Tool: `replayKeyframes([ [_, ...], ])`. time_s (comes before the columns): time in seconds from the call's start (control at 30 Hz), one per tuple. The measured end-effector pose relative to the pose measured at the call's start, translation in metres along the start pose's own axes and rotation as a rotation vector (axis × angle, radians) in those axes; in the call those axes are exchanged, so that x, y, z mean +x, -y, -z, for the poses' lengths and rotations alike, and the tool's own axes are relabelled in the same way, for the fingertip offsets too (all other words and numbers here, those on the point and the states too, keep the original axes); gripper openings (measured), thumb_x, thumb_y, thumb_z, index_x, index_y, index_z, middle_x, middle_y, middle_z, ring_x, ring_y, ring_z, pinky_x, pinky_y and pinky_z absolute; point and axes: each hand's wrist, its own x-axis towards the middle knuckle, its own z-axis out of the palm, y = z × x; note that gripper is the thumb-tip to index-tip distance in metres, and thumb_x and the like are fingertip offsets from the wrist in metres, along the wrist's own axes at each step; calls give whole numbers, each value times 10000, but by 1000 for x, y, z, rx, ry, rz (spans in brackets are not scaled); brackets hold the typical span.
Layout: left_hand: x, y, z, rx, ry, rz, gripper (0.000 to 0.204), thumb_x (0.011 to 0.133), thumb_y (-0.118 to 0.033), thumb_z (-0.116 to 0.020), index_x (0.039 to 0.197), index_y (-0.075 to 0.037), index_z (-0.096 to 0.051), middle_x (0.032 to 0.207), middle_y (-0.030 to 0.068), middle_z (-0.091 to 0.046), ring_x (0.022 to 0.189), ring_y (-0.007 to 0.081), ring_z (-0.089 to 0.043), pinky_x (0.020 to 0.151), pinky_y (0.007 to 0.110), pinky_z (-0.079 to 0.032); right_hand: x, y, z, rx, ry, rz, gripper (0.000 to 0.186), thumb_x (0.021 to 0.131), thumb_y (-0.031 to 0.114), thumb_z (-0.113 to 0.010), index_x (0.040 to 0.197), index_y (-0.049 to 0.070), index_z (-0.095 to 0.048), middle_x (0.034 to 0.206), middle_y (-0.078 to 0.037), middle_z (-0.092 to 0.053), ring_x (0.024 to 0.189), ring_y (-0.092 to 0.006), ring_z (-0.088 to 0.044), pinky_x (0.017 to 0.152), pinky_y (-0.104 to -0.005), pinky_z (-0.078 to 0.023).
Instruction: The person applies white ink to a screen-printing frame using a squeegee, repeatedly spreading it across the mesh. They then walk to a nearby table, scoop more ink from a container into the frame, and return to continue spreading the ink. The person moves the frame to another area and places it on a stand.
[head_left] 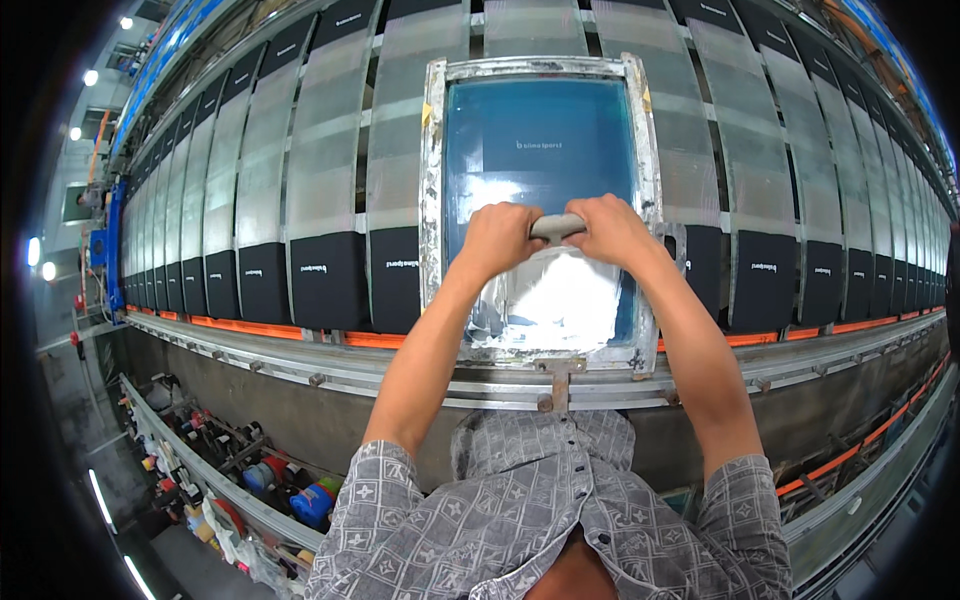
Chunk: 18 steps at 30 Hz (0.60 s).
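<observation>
Grey handle is clasped by left hand and right hand (blue screen partly hidden by glare); near-left blue container cannot be seen into.

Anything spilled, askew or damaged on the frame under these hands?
Nothing looks askew. The silvery rectangular frame looks odd: dark and pale blotches mark its rails, perhaps old residue. Bright glare whitens much of the lower translucent blue panel, so damage there can't be judged.

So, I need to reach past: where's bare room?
The upper blue screen, between the far frame bar and the grey handle; the pale boards left of the frame, between their black ends. Crowded: the handle, gripped by left hand and right hand, and the lower-left rack, cluttered around a blue container.
</observation>
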Motion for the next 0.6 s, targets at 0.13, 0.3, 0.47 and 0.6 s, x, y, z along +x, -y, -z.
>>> replayKeyframes([
  [0.13,-78,-26,-27,-121,76,21,185,748,-265,-833,865,-160,-736,746,76,-703,715,313,-694,650,437,-540,-76,18,-43,-46,52,75,222,782,213,-801,935,95,-691,785,-158,-703,799,-369,-699,716,-476,-545],
  [0.3,-67,-25,-9,-58,89,-75,170,767,-246,-814,885,-162,-726,791,78,-702,756,314,-690,662,443,-537,-71,25,-25,-52,88,119,251,780,217,-803,944,73,-682,799,-172,-701,804,-374,-700,729,-487,-548],
  [0.47,26,8,18,28,34,-63,222,737,-293,-828,859,-137,-728,730,105,-692,728,352,-678,672,480,-523,11,6,25,-13,-2,77,253,770,177,-813,950,35,-706,812,-201,-705,816,-404,-691,733,-483,-530],
  [0.6,37,8,21,34,75,-26,206,719,-257,-836,831,-131,-718,737,106,-699,742,337,-697,654,467,-540,22,2,24,5,27,-1,233,773,179,-812,939,48,-715,832,-199,-712,811,-406,-691,732,-477,-527],
])
